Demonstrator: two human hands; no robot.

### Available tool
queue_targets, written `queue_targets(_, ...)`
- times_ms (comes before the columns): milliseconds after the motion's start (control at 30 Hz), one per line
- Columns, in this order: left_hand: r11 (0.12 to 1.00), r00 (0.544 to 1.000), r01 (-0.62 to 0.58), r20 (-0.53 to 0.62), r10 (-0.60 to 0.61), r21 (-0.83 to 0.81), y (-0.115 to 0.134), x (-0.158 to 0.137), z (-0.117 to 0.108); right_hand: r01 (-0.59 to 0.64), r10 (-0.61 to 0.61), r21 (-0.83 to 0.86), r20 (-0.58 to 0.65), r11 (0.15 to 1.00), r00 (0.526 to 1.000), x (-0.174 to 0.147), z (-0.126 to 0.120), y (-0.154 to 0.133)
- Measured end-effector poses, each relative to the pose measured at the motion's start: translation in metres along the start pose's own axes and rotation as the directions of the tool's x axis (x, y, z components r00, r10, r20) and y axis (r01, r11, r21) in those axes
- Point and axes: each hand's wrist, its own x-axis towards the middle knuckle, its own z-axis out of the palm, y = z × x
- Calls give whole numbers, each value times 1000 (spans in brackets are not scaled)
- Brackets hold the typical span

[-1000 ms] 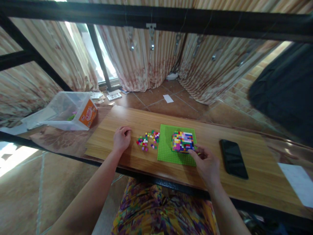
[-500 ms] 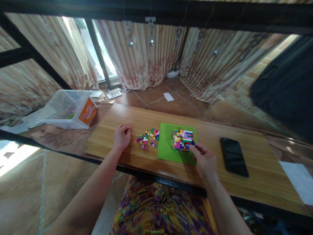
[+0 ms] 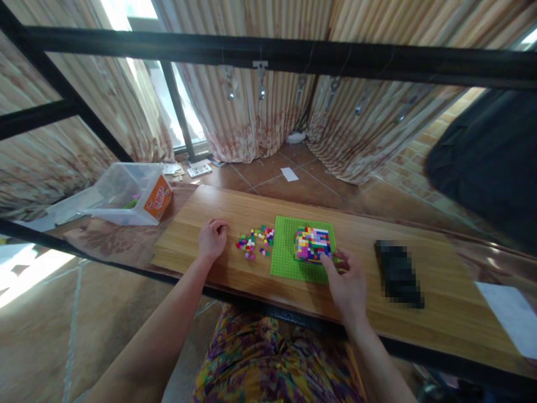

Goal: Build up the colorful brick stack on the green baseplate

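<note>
A small build of coloured toy bricks (image 3: 312,243) sits on the green baseplate (image 3: 282,246). My right hand (image 3: 350,282) is at its front right corner. The thumb tip meets the build's front edge, while the other fingers are bent and apart from the thumb, by the right side; no loose brick shows between them. Left of the baseplate lies a scatter of loose bricks (image 3: 250,243). Beside these, my left hand (image 3: 212,239) rests on the table with its fingers curled in, and nothing shows in it.
A black, pixelated object (image 3: 398,274) lies on the wooden table (image 3: 247,285) to the right. A clear plastic box (image 3: 126,193) with an orange label stands at the left. White paper (image 3: 509,313) lies at the right end. A dark metal bar (image 3: 293,57) crosses above.
The view has tilted up a little. My right thumb has slid left along the build's front edge, and the fingers have spread from it. My left hand stays resting on the table.
</note>
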Motion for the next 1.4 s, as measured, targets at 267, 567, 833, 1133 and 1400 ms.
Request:
queue_targets(267,1000,1000,7,-5,-7,-29,-1,-1,0,384,-392,-371,57,846,918,-7,31,-20)
queue_targets(567,1000,1000,14,-14,-14,-25,0,-2,1,429,-434,-419,88,801,896,16,29,-1)
queue_targets(833,999,1000,18,-7,-19,-39,4,-3,0,533,-532,-489,156,691,832,23,14,-20)
queue_targets(1133,999,1000,21,-3,-21,-37,4,-4,0,653,-562,-171,380,738,735,-3,97,-47)
queue_targets(1400,998,1000,18,0,-18,-55,4,-4,1,630,-533,-105,438,769,724,1,142,-50)
